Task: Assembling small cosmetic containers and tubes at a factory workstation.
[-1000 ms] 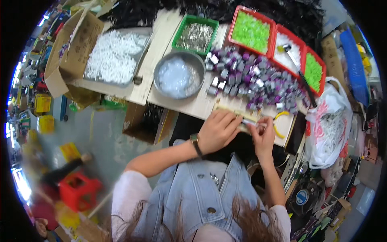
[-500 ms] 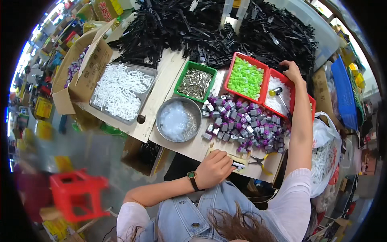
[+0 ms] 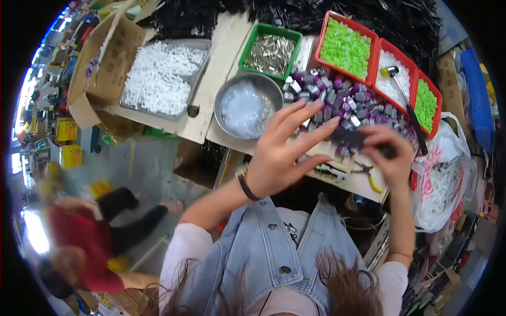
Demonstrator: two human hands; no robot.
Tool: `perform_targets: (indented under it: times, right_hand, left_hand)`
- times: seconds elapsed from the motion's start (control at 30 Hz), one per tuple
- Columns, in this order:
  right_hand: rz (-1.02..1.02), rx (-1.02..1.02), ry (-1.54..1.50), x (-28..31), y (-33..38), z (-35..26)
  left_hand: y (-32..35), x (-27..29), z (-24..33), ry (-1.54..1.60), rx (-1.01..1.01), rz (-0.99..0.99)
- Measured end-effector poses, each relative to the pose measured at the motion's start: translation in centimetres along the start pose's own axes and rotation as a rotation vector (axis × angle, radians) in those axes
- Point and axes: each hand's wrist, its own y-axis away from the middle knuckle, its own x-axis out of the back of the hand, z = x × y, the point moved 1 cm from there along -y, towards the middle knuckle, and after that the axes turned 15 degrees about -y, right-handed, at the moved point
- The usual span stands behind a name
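My left hand (image 3: 287, 150) hovers over the near table edge with its fingers spread, holding nothing. Facing it, my right hand (image 3: 391, 152) pinches a dark, blurred black plastic piece (image 3: 349, 137) that points toward the left fingers. Below both hands lies a small pale fixture (image 3: 332, 170) with a black and white part on it, partly covered by the left thumb. Yellow-handled pliers (image 3: 375, 180) rest to the right of the fixture. Behind my hands spreads a heap of grey and purple small parts (image 3: 377, 110).
A steel bowl (image 3: 219, 113), a green tray (image 3: 243, 62) of metal pins and a grey tray (image 3: 203, 68) of white pieces stand left. Red trays (image 3: 375, 58) and a hammer (image 3: 405, 97) are right. Black parts (image 3: 263, 10) pile behind. Someone in red (image 3: 84, 242) is at left.
My right hand has come back from the black pile to the near edge with a black piece. The left hand has lifted off the fixture and spread its fingers. The view has shifted.
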Motion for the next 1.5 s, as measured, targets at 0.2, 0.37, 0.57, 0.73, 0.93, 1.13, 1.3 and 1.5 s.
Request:
perform_targets:
  times: [0.2, 0.37, 0.57, 0.73, 0.93, 1.13, 1.3, 1.5]
  right_hand:
    - [0.171, -0.135, -0.307, -5.6, 6.5, 4.6]
    - [0.131, 0.085, 0.225, -6.5, 7.5, 5.4]
    - [0.174, 0.093, 0.310, -6.9, 7.7, 6.3]
    - [0.110, 0.259, 0.433, -6.9, 7.7, 7.1]
    - [0.494, 0.170, 1.075, 5.4, 1.9, 2.8]
    - [0.309, -0.178, 1.108, 13.6, 0.5, 7.4]
    - [0.515, -0.112, 0.545, 8.4, 7.0, 3.7]
    - [0.158, -0.336, 0.448, -1.8, 14.5, 0.3]
  left_hand:
    - [2.9, -1.9, -2.1, 0.215, -0.057, -0.355]
    - [4.3, -2.9, -2.4, 0.140, -0.130, -0.289]
    - [4.9, -3.8, -2.2, -0.032, -0.168, -0.286]
    - [5.5, -3.6, -2.0, -0.022, -0.116, -0.374]
    - [7.3, -4.6, -0.4, -0.290, -0.164, -0.207]
    - [9.0, -7.0, -0.1, -0.409, -0.202, -0.161]
    - [9.9, -9.2, -0.8, -0.554, -0.256, -0.045]
    - [9.8, -9.6, -1.7, -0.586, -0.289, 0.050]
